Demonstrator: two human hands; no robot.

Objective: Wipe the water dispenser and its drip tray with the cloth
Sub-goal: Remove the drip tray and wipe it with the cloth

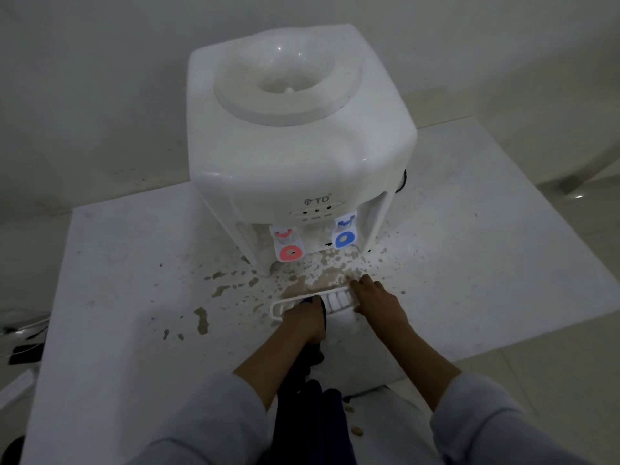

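Observation:
A white tabletop water dispenser (295, 135) stands on a white table (486, 263), with a red tap (289, 251) and a blue tap (345, 238) at its front. The white slotted drip tray (335, 298) lies pulled out on the table in front of it. My left hand (307, 322) grips a dark blue cloth (310, 407) and presses it onto the tray's left part; the cloth's tail hangs down past the table edge. My right hand (377, 298) holds the tray's right end, fingers curled over its far rim.
Brown splatter stains (231, 290) cover the table around the tray and below the taps. The table's front edge is close to my arms. Cables and a power strip (20, 347) lie on the floor at the left. A wall stands right behind the dispenser.

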